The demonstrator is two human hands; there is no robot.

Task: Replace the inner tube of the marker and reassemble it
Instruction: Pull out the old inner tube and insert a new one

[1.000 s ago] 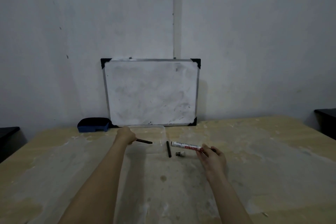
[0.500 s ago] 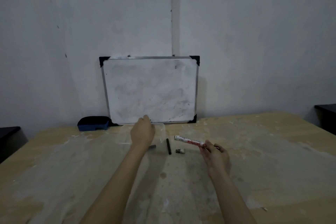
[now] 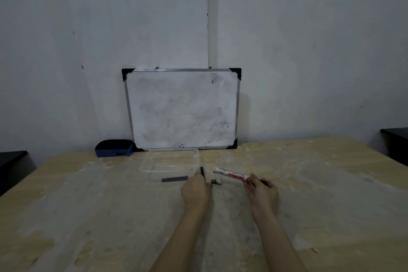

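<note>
Clear tray (image 3: pixel 145 166) holds one dark inner tube (image 3: pixel 174 179).
Left hand (image 3: pixel 195 191) fingers close on black tube (image 3: pixel 202 173); right hand (image 3: pixel 261 193) grips marker barrel (image 3: pixel 230 175); small cap (image 3: pixel 216 181) between.

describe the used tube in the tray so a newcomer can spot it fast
Find the whiteboard leaning on the wall; right before it sits a clear plastic tray. The dark grey tube lies crosswise along its near edge, the only thing in the tray.

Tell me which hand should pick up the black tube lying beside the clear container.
Left. The left hand already rests at the near end of the black tube, just right of the clear container. The right hand is busy holding the marker barrel off the table.
</note>
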